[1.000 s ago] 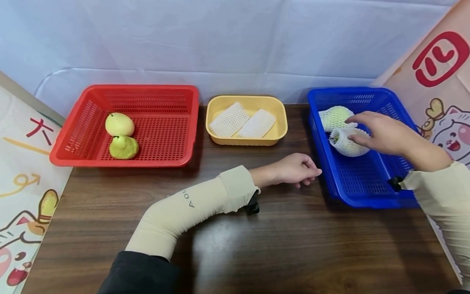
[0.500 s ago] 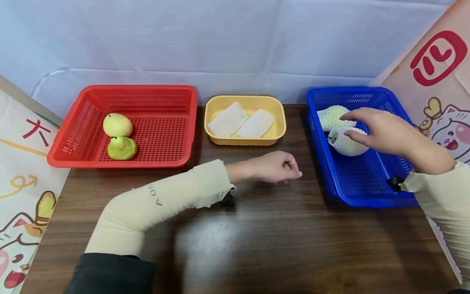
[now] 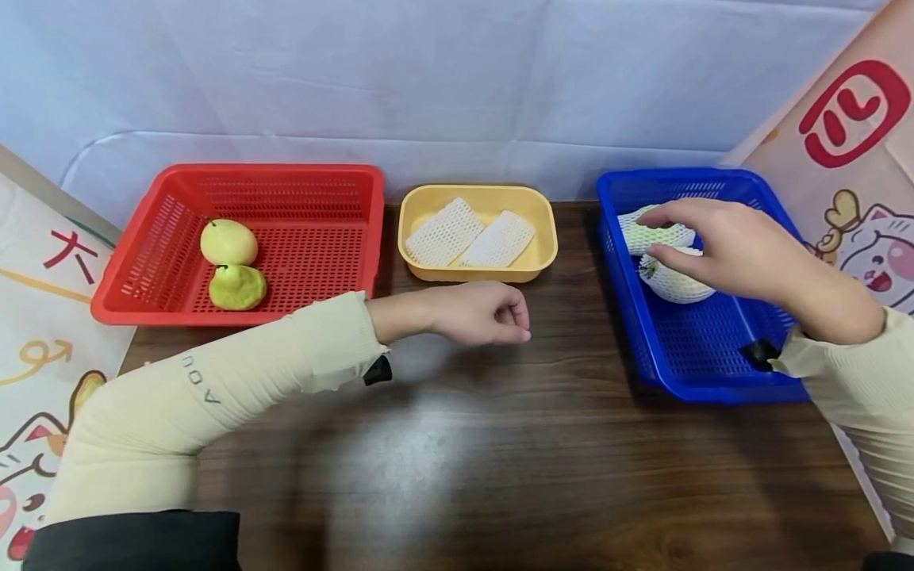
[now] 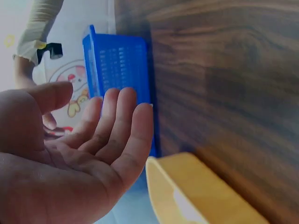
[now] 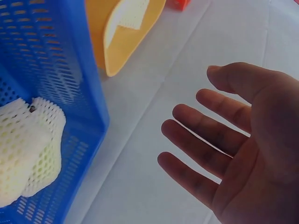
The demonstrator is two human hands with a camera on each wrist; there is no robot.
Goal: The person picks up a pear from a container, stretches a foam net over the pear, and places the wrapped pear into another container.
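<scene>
My left hand [image 3: 474, 313] hangs over the wooden table in front of the yellow tray [image 3: 474, 274]. Its fingers are loosely bent and hold nothing, as the left wrist view shows. Over the blue basket [image 3: 646, 349] my right hand [image 3: 750, 250] is spread, thumb apart from the fingers. Nothing lies in its grasp in the right wrist view. Below it in the basket are two pears in white foam nets: a front netted pear [image 3: 674, 279] and a rear netted pear [image 3: 635, 234], both partly covered by the hand.
At the left stands a red basket [image 3: 314, 317] with a smooth pear [image 3: 228, 242] and a lumpy greenish pear [image 3: 238, 287]. Inside the yellow tray lie two flat foam nets, a left net [image 3: 444, 231] and a right net [image 3: 498, 239]. A pale cloth [image 3: 457, 87] backs the table.
My left hand has moved left, from beside the blue basket to in front of the yellow tray. The right hand has shifted slightly left over the netted pears.
</scene>
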